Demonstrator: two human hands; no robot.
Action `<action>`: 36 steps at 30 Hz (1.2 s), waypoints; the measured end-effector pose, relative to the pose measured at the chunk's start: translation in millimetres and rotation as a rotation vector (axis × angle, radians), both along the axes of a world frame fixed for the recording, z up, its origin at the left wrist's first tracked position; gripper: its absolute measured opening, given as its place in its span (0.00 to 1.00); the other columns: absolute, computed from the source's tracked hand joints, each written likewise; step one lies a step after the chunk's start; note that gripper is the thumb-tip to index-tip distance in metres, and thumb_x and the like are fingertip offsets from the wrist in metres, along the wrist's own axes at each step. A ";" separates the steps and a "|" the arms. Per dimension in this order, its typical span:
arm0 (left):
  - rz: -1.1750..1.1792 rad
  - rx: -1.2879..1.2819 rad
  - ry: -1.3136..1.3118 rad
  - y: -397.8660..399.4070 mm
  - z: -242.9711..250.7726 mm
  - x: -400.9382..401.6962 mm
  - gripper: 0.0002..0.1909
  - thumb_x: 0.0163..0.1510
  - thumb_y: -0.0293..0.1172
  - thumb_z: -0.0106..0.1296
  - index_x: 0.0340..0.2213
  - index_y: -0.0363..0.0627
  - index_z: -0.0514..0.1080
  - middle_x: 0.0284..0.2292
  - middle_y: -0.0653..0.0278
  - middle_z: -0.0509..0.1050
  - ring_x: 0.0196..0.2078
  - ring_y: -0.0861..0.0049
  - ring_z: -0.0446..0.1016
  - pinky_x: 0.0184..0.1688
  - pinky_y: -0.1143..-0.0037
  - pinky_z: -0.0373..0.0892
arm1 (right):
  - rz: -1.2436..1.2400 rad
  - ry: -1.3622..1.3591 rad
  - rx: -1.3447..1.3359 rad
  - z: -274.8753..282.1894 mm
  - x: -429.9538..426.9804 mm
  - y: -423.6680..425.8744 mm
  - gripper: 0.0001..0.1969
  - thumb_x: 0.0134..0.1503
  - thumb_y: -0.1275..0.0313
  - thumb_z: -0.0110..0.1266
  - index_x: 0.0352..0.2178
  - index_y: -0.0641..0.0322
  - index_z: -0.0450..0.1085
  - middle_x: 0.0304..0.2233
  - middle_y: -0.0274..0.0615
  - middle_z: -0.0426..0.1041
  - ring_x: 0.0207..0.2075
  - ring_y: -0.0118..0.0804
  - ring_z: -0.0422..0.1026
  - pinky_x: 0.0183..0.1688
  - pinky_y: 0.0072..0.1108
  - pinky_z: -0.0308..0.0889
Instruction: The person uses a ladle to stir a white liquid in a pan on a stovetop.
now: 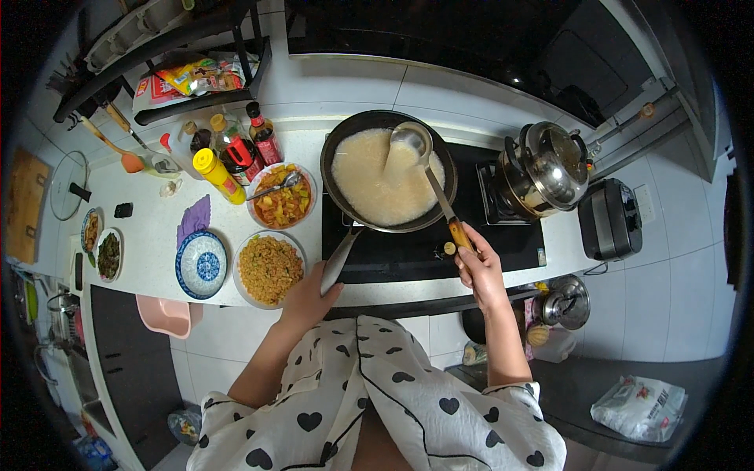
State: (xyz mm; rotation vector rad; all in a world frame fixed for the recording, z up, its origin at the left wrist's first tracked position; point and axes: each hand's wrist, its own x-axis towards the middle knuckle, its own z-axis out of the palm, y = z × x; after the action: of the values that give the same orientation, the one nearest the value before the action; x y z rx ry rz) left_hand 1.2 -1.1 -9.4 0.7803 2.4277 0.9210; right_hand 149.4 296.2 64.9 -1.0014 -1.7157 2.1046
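A dark frying pan [359,203] stands on the black gas hob [389,259], filled with a pale, cloudy liquid [365,176]. My left hand [309,297] grips the pan's handle [340,259] at its near end. With my right hand [480,265] I hold a metal ladle [439,188] by its wooden grip. The ladle's bowl lies in the liquid near the far right of the pan. Close to my left hand sits a plate of fried rice [270,268]. Beyond it is a bowl of vegetable stew [281,197] with a spoon in it.
Left of the rice stands a blue-and-white bowl [201,265] beside a purple cloth [194,221]. Sauce bottles [263,134] and a yellow shaker [219,175] crowd behind the stew. A lidded steel pot [539,171] occupies the right burner, with a dark rice cooker [609,219] farther right.
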 end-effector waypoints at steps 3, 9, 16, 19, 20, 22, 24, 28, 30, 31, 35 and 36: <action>0.001 -0.001 0.016 -0.7 -1.9 0.0 0.30 0.57 0.46 0.54 0.53 0.39 0.62 0.33 0.42 0.77 0.34 0.46 0.77 0.36 0.59 0.72 | 0.073 -0.037 0.141 6.4 7.2 1.0 0.27 0.60 0.79 0.51 0.61 0.58 0.61 0.28 0.33 0.72 0.18 0.16 0.58 0.19 0.10 0.53; -0.001 0.001 0.010 0.1 -1.3 -0.6 0.30 0.57 0.46 0.54 0.54 0.39 0.62 0.33 0.42 0.77 0.35 0.45 0.77 0.36 0.58 0.72 | 0.291 -0.017 0.665 6.6 23.7 6.5 0.24 0.57 0.83 0.53 0.57 0.65 0.66 0.53 0.43 0.73 0.44 0.31 0.76 0.46 0.20 0.69; 0.002 0.001 0.026 -0.8 -4.4 0.3 0.30 0.57 0.46 0.54 0.54 0.39 0.62 0.33 0.42 0.77 0.35 0.46 0.77 0.36 0.58 0.72 | 0.353 -0.195 0.818 1.8 15.0 -16.6 0.26 0.54 0.81 0.57 0.54 0.49 0.70 0.44 0.53 0.76 0.43 0.49 0.77 0.45 0.27 0.72; 0.003 0.014 0.039 -1.4 -5.8 0.7 0.30 0.57 0.46 0.54 0.54 0.39 0.62 0.32 0.42 0.77 0.35 0.46 0.77 0.36 0.58 0.72 | 0.365 -0.200 0.890 -9.0 2.9 -19.2 0.27 0.54 0.80 0.56 0.55 0.46 0.70 0.43 0.54 0.76 0.42 0.53 0.76 0.44 0.31 0.72; 0.003 0.020 0.046 -1.6 -5.9 0.9 0.30 0.57 0.46 0.54 0.54 0.39 0.62 0.32 0.42 0.77 0.35 0.46 0.77 0.36 0.58 0.72 | 0.359 -0.193 0.935 -15.6 -0.9 -18.2 0.27 0.54 0.80 0.56 0.56 0.45 0.69 0.42 0.54 0.76 0.41 0.54 0.76 0.43 0.32 0.72; 0.005 0.024 0.047 -1.5 -5.6 1.1 0.30 0.57 0.46 0.54 0.54 0.39 0.62 0.32 0.42 0.77 0.35 0.46 0.77 0.37 0.59 0.72 | 0.353 -0.183 0.980 -26.9 -9.2 -15.3 0.28 0.54 0.80 0.56 0.56 0.45 0.68 0.41 0.54 0.76 0.41 0.55 0.76 0.43 0.34 0.72; 0.008 0.028 0.049 -0.7 -2.4 0.9 0.30 0.57 0.46 0.54 0.54 0.39 0.62 0.33 0.42 0.77 0.35 0.46 0.77 0.37 0.59 0.72 | 0.328 -0.199 1.024 -35.1 -18.5 -12.5 0.28 0.55 0.80 0.55 0.57 0.44 0.67 0.39 0.54 0.75 0.40 0.57 0.75 0.42 0.35 0.72; 0.012 -0.035 -0.056 0.6 6.0 -0.9 0.33 0.57 0.45 0.55 0.56 0.36 0.61 0.39 0.38 0.75 0.41 0.45 0.76 0.43 0.58 0.71 | 0.289 -0.239 0.924 -36.2 -40.5 -9.0 0.26 0.57 0.80 0.54 0.57 0.52 0.67 0.46 0.54 0.74 0.45 0.54 0.75 0.48 0.29 0.70; 0.008 -0.027 -0.046 -0.4 3.3 -0.6 0.33 0.57 0.45 0.55 0.56 0.36 0.61 0.40 0.38 0.75 0.42 0.45 0.76 0.44 0.59 0.71 | 0.265 -0.209 0.917 -47.6 -48.1 -1.0 0.25 0.57 0.80 0.54 0.57 0.53 0.67 0.47 0.54 0.74 0.46 0.52 0.75 0.50 0.29 0.69; 0.003 -0.008 0.022 -1.0 -1.9 0.2 0.32 0.57 0.46 0.55 0.55 0.38 0.61 0.35 0.40 0.76 0.37 0.45 0.77 0.39 0.58 0.72 | 0.236 -0.181 0.911 -55.8 -50.5 4.0 0.25 0.57 0.80 0.54 0.57 0.55 0.67 0.48 0.54 0.74 0.48 0.50 0.75 0.51 0.28 0.69; 0.000 0.009 0.085 -1.6 -8.0 0.2 0.31 0.57 0.46 0.54 0.54 0.38 0.62 0.30 0.41 0.77 0.32 0.45 0.77 0.33 0.57 0.73 | 0.154 -0.044 0.949 -65.6 -59.4 15.2 0.24 0.57 0.78 0.55 0.56 0.56 0.67 0.47 0.58 0.74 0.48 0.54 0.75 0.50 0.32 0.70; 0.000 0.009 0.085 -1.2 -7.1 0.4 0.31 0.57 0.46 0.54 0.54 0.38 0.62 0.30 0.41 0.77 0.32 0.45 0.77 0.33 0.57 0.73 | 0.137 -0.072 0.937 -68.0 -60.8 17.6 0.23 0.58 0.77 0.55 0.56 0.60 0.66 0.48 0.58 0.74 0.48 0.53 0.75 0.51 0.31 0.70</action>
State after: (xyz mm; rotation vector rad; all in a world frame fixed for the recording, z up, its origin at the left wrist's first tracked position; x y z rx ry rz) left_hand 1.6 -2.3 -16.5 0.8390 2.4975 0.9172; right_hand 88.6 313.8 -3.1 -0.6604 -2.4519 1.0431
